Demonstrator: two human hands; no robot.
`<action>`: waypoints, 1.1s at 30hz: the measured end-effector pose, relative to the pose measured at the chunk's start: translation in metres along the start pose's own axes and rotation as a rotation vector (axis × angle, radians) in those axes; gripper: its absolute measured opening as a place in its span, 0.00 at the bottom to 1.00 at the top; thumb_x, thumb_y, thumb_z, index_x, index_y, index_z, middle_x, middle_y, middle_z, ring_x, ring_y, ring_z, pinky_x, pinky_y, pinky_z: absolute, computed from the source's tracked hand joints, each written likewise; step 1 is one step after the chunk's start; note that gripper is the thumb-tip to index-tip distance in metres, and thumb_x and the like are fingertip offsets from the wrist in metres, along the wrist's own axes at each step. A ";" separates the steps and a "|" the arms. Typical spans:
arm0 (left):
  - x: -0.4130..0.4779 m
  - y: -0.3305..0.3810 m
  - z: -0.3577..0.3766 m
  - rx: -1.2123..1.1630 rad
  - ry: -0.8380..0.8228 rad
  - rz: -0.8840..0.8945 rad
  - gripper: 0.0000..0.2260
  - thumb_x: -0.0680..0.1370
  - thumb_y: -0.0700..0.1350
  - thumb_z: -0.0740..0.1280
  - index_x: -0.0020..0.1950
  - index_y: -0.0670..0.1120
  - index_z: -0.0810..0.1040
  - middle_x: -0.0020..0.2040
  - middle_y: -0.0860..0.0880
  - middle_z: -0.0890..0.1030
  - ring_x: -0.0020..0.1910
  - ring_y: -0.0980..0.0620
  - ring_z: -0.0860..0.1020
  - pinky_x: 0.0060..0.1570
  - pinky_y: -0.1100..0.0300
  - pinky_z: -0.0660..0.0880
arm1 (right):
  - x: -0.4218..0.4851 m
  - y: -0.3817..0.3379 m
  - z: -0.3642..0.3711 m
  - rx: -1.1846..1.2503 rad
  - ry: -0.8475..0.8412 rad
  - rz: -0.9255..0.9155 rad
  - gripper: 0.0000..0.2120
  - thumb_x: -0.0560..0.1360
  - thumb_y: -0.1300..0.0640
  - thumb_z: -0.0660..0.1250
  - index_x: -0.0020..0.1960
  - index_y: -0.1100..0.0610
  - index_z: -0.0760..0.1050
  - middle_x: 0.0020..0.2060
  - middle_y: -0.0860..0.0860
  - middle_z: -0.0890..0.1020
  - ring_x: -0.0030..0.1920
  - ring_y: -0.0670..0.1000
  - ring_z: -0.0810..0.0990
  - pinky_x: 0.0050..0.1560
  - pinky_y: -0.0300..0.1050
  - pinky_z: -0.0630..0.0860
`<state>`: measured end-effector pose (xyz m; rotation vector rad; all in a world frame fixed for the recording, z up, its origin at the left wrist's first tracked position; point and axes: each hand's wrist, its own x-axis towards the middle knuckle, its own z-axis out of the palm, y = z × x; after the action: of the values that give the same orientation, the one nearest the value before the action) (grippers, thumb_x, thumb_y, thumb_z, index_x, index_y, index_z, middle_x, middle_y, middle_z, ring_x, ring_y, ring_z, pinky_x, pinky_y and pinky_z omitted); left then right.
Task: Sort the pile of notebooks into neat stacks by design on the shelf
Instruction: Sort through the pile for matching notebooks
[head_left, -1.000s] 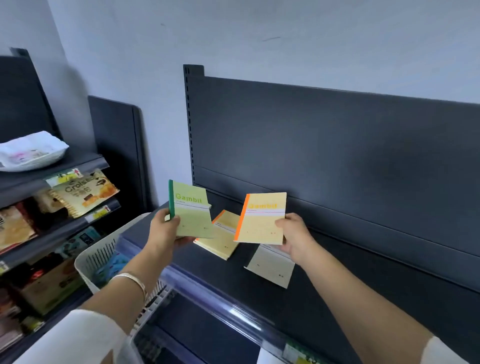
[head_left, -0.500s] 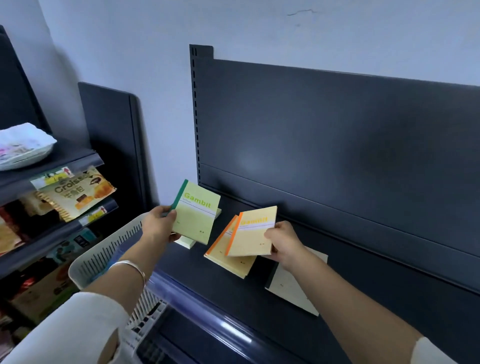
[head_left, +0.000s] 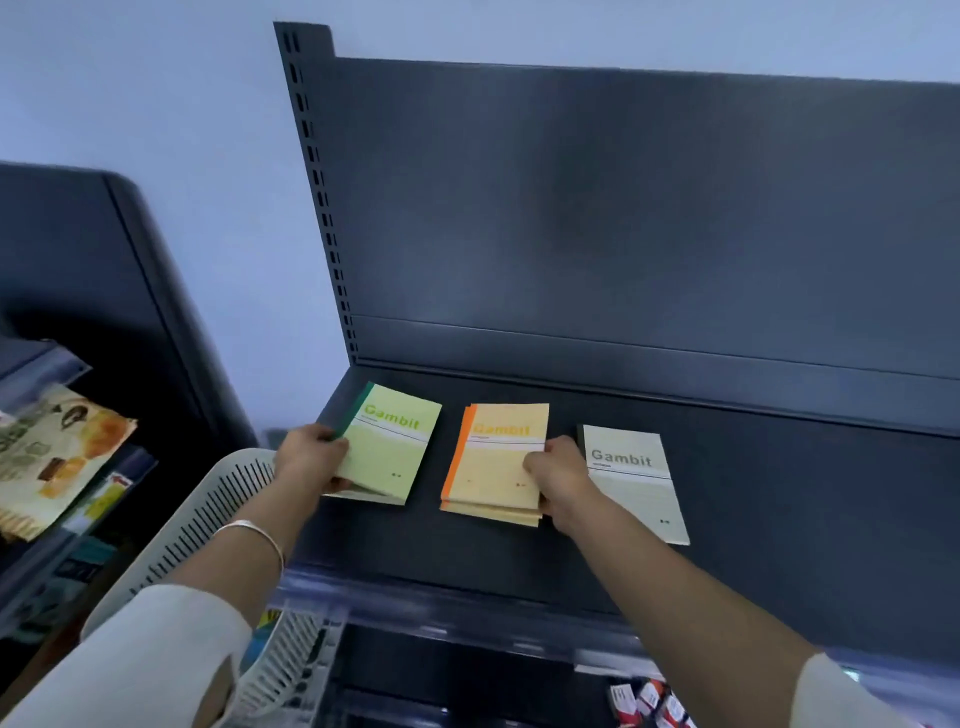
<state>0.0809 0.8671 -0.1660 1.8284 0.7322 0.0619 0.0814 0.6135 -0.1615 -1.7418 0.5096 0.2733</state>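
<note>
On the shelf (head_left: 779, 499) are three piles, side by side. The left hand (head_left: 310, 460) grips the green notebook (head_left: 395, 441), the right hand (head_left: 560, 480) grips the orange pile (head_left: 496, 462) — the grey notebook (head_left: 631, 480) lies alone. Nearly done, I think.

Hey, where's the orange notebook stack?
In the head view the orange notebook stack lies on the shelf, between the green notebook at left and the grey notebook at right; the right hand grips its right edge.

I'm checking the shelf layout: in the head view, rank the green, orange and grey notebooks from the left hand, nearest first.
1. Green notebooks, gripped by the left hand, leftmost.
2. Orange notebooks, middle.
3. Grey notebook, rightmost.
</note>
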 end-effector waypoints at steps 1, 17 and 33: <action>0.002 0.000 -0.001 0.085 0.015 0.021 0.13 0.77 0.38 0.64 0.61 0.38 0.75 0.55 0.39 0.76 0.52 0.38 0.78 0.39 0.49 0.80 | 0.000 0.000 0.000 -0.039 0.020 -0.006 0.10 0.74 0.65 0.57 0.55 0.58 0.67 0.52 0.55 0.79 0.50 0.57 0.79 0.51 0.59 0.79; 0.013 -0.001 -0.009 0.447 -0.063 0.142 0.11 0.76 0.41 0.63 0.58 0.40 0.73 0.55 0.38 0.76 0.53 0.39 0.76 0.54 0.48 0.76 | -0.008 -0.013 0.005 -0.422 0.137 -0.069 0.09 0.73 0.57 0.60 0.52 0.59 0.73 0.43 0.53 0.79 0.44 0.55 0.79 0.42 0.47 0.75; 0.006 0.002 -0.014 0.587 -0.054 0.176 0.10 0.74 0.42 0.65 0.54 0.40 0.73 0.50 0.40 0.77 0.49 0.40 0.77 0.48 0.51 0.74 | -0.010 -0.011 -0.004 -0.766 0.127 -0.107 0.03 0.74 0.58 0.61 0.46 0.57 0.69 0.40 0.51 0.75 0.41 0.54 0.75 0.35 0.42 0.69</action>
<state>0.0818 0.8814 -0.1608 2.4418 0.5834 -0.0981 0.0779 0.6134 -0.1469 -2.5358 0.4243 0.3049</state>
